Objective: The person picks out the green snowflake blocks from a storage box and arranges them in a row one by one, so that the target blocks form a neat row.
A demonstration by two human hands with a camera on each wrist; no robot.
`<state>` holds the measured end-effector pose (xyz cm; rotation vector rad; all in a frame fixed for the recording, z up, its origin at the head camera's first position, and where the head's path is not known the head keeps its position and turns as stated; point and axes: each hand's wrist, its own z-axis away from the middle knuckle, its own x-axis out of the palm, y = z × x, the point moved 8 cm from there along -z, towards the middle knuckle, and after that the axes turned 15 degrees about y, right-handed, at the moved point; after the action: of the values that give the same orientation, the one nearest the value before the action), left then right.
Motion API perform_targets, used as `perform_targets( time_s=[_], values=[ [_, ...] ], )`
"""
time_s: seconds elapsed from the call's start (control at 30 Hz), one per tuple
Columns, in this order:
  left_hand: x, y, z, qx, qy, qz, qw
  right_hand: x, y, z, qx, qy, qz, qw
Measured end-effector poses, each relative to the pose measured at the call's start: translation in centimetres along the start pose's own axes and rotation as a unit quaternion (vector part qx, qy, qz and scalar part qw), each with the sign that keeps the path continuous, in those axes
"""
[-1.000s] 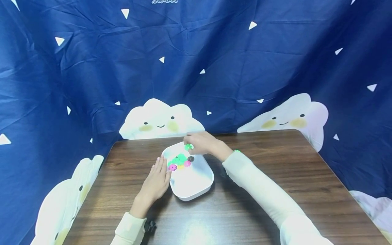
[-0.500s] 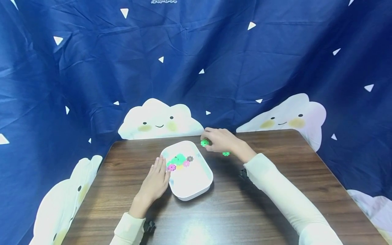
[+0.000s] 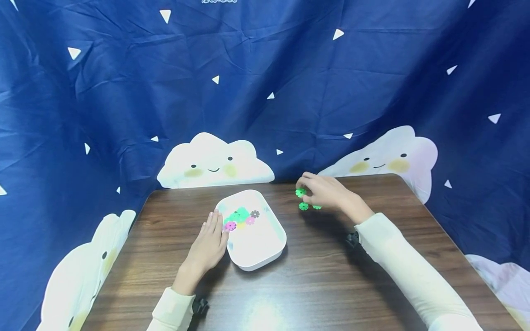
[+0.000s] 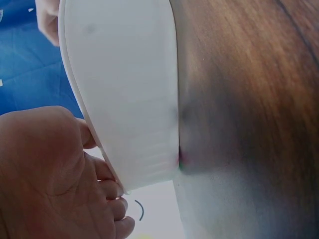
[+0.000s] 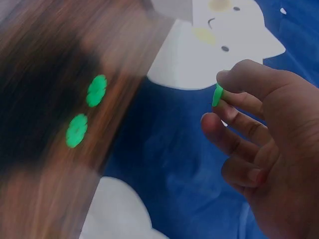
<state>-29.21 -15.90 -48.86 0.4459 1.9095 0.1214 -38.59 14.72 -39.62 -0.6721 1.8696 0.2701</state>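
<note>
My right hand [image 3: 325, 191] pinches a green snowflake disc [image 3: 300, 192] between thumb and fingers, above the table right of the tray. The same disc [image 5: 217, 95] shows edge-on in the right wrist view. Two more green discs lie on the table below this hand, the nearer-left disc [image 3: 303, 206] and another disc [image 3: 316, 207] partly covered by the hand. My left hand [image 3: 208, 243] rests with straight fingers against the left rim of the white tray [image 3: 256, 257]. Inside the tray are several discs: green [image 3: 241, 214], magenta [image 3: 230, 225], pink [image 3: 250, 221], yellow, and a dark one [image 3: 255, 214].
The brown wooden table [image 3: 323, 285] carries the tray left of its middle. Behind its far edge hangs a blue curtain [image 3: 232, 105] with white triangles and smiling clouds. Dark wrist devices sit under both cuffs.
My right hand has moved from over the tray rightward, carrying the green disc to above the discs on the table. My left hand has stayed at the tray's rim.
</note>
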Motion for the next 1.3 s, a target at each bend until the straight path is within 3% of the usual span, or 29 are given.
perform_targets(
  time_s=[0.37,0.67,1.07,1.3],
  values=[
    [0.0,-0.1,0.0,0.004,0.003,-0.001,1.0000,0.5,5.0,2.9,0.035,0.012,0.015,0.999],
    [0.1,0.0,0.0,0.008,0.012,0.010,0.9998,2.5,8.3,4.7,0.075,-0.017,0.008,0.997],
    [-0.1,0.2,0.1,0.003,-0.014,-0.007,0.9999,5.6,10.8,6.7,0.102,-0.053,0.013,0.993],
    [-0.3,0.2,0.1,0.006,-0.009,-0.007,0.9999,6.6,11.4,6.9,0.119,-0.055,0.008,0.991]
  ],
)
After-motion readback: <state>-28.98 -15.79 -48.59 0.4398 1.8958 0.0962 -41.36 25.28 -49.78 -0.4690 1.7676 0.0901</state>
